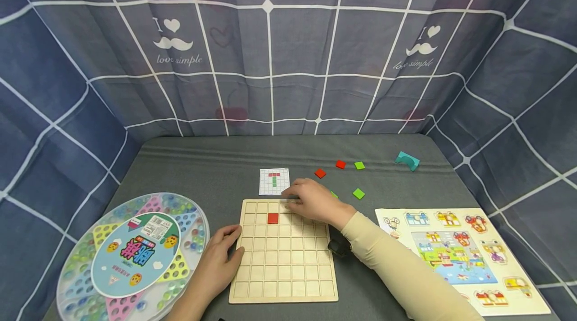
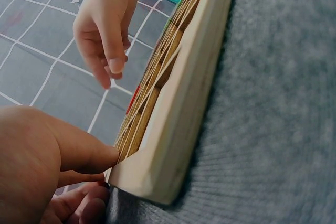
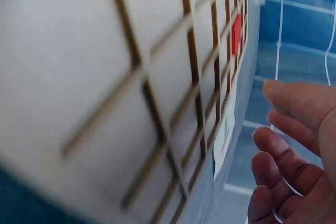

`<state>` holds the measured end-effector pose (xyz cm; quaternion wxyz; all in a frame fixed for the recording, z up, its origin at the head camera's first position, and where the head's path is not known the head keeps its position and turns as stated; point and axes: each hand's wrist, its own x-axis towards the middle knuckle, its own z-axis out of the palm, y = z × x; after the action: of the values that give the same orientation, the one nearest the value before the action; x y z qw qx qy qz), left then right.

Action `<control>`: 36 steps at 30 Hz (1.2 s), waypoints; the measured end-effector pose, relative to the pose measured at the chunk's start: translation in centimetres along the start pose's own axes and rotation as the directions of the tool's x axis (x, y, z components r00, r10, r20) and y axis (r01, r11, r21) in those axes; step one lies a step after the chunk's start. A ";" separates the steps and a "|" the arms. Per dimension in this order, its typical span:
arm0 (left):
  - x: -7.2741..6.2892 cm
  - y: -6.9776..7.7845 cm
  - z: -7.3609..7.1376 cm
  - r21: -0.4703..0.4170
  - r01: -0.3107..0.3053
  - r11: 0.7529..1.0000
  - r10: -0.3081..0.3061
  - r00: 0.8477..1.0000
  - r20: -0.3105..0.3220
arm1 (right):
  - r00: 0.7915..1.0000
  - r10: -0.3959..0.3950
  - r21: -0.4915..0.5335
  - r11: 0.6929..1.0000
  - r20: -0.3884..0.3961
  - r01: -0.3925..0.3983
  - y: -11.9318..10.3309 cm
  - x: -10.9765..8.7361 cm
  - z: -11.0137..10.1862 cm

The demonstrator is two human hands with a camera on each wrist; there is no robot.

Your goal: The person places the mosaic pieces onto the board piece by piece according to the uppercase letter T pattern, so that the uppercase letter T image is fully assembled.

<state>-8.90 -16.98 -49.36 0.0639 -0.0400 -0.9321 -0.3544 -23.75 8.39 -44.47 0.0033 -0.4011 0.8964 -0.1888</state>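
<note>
A wooden grid board [image 1: 284,259] lies flat on the grey cloth, with one red square tile [image 1: 272,218] in a cell near its top. My left hand [image 1: 219,259] rests against the board's left edge; its thumb and fingers touch the rim, as the left wrist view shows close up. Above the board's top edge hovers my right hand [image 1: 311,200], its fingers loosely bent. Nothing shows between the fingers of the right hand [image 3: 296,156] in the right wrist view. Just behind the board lies a small pattern card [image 1: 267,187] with a red and green T on a grid.
Loose red tiles [image 1: 340,164] and green tiles [image 1: 358,194] lie behind the right hand, one green partly hidden. A teal arch block [image 1: 407,160] sits farther right. A round marble game board [image 1: 135,256] is at left, a picture puzzle board [image 1: 455,256] at right.
</note>
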 end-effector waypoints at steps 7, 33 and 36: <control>0.0 0.1 0.0 -0.007 0.011 1.000 -0.011 1.000 0.005 | 0.995 0.101 0.002 0.995 -0.017 -0.101 3.1 -0.3 -1.1; 0.0 0.2 -0.1 -0.027 0.038 0.999 -0.038 0.999 0.023 | 0.959 0.280 -0.011 0.960 -0.043 -0.280 9.9 -0.9 -2.3; 0.0 0.3 -0.1 -0.024 0.041 0.999 -0.040 0.999 0.025 | 0.957 0.287 -0.017 0.957 -0.039 -0.288 10.0 -0.7 -2.3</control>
<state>-8.88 -16.80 -49.04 0.0449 -0.0261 -0.9289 -0.3667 -30.82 15.79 -45.87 0.0099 -0.2631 0.9471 -0.1833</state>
